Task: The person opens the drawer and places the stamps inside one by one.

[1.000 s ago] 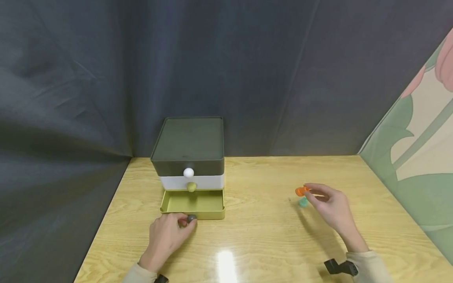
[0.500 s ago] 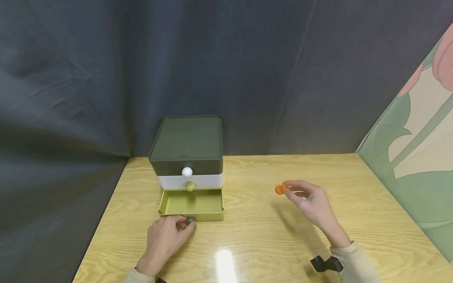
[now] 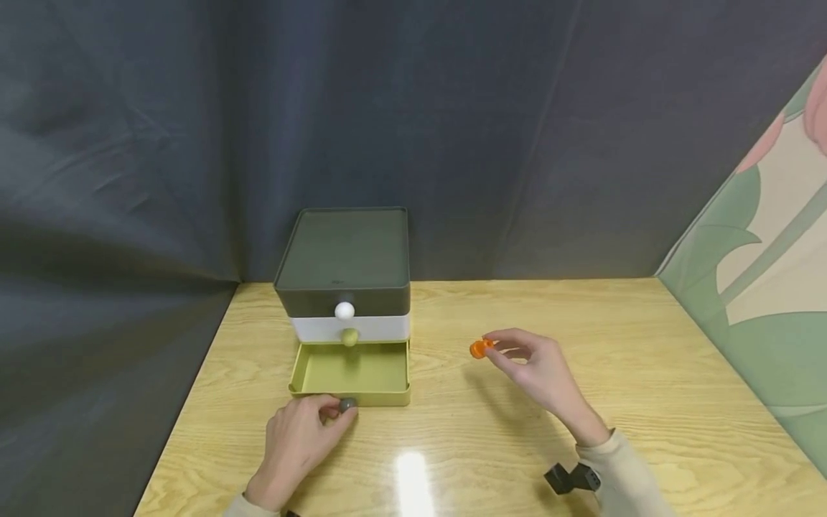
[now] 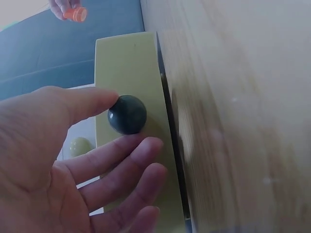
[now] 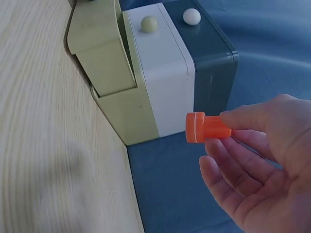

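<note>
A small three-tier drawer unit has its olive-green bottom drawer pulled out, with a bare drawer floor showing. My left hand pinches that drawer's dark round knob between thumb and index finger, the other fingers spread loosely below it in the left wrist view. Over the table to the right of the unit, my right hand holds a small orange plastic piece by its narrower end, between thumb and fingers. Its wide, ringed end points left, toward the drawer unit.
The middle drawer is white with a green knob; the dark top one has a white knob. Both are shut. A dark curtain hangs behind the wooden table, and a flower-patterned cloth borders the right.
My right hand has carried the orange piece left toward the drawer unit. The left hand has drawn the bottom drawer slightly further out. A teal piece seen earlier beneath the right hand is now hidden.
</note>
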Demonstrator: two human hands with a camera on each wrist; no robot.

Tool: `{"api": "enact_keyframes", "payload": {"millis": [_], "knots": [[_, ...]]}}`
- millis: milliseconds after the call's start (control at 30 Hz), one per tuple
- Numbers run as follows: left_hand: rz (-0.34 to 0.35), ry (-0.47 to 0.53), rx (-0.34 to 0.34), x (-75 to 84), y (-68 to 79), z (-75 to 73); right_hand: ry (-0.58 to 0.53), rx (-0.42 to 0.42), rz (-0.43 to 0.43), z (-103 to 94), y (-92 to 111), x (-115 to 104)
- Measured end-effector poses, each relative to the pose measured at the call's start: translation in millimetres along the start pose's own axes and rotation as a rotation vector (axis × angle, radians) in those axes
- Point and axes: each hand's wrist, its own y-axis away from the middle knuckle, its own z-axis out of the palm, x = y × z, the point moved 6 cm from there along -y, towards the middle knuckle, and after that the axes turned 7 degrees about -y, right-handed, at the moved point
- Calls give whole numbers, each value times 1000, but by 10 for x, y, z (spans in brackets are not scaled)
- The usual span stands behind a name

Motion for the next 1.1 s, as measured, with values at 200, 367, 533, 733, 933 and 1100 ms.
{"api": "enact_keyframes", "payload": {"millis": [200, 367, 533, 733, 933, 1100], "knots": [[-62, 28, -76, -79, 24, -116, -19, -33, -8, 119, -17, -48], [-138, 126, 21, -254, 22, -392, -21, -54, -30, 219, -33, -109], [-179, 262, 208, -455, -20, -552, -33, -72, -48, 311, -58, -167], [-159, 304, 207, -575, -121, -434, -66, -91, -44, 420, -84, -221], [-161, 312, 117, -630, -162, -297, -107, -140, -38, 587, -116, -305], [-174, 294, 117, -645, -163, -258, -132, -160, -59, 721, -147, -363]]}}
